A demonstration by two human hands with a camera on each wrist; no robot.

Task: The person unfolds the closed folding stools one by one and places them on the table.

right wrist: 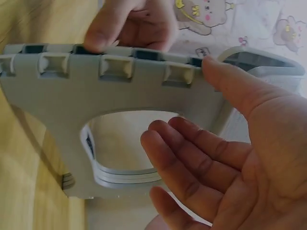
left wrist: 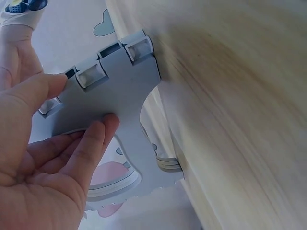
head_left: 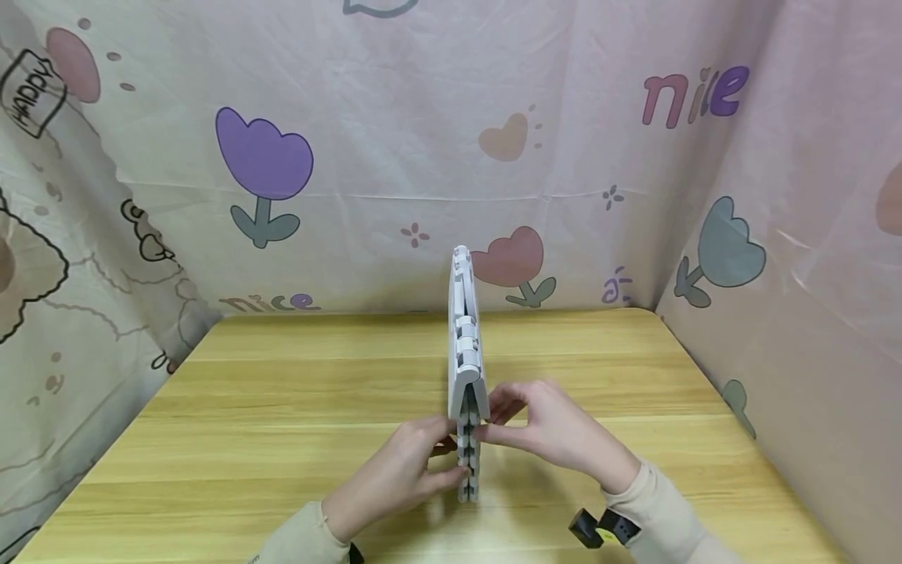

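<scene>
A light grey plastic folding stool (head_left: 467, 337) stands folded and narrow on the wooden table, its hinged edge towards me. My left hand (head_left: 405, 464) holds it low on the left side. In the left wrist view its thumb lies on the hinged edge of the grey panel (left wrist: 122, 79), and some fingers reach into the oval opening. On the right side my right hand (head_left: 553, 427) holds the stool a little higher. The right wrist view shows that thumb on the panel's hinged edge (right wrist: 115, 67), the other fingers bent in front of the opening.
The wooden table (head_left: 282, 392) spreads around the stool. A patterned cloth (head_left: 395, 180) hangs behind it and along both sides. A small black device (head_left: 602, 526) is strapped at the right wrist.
</scene>
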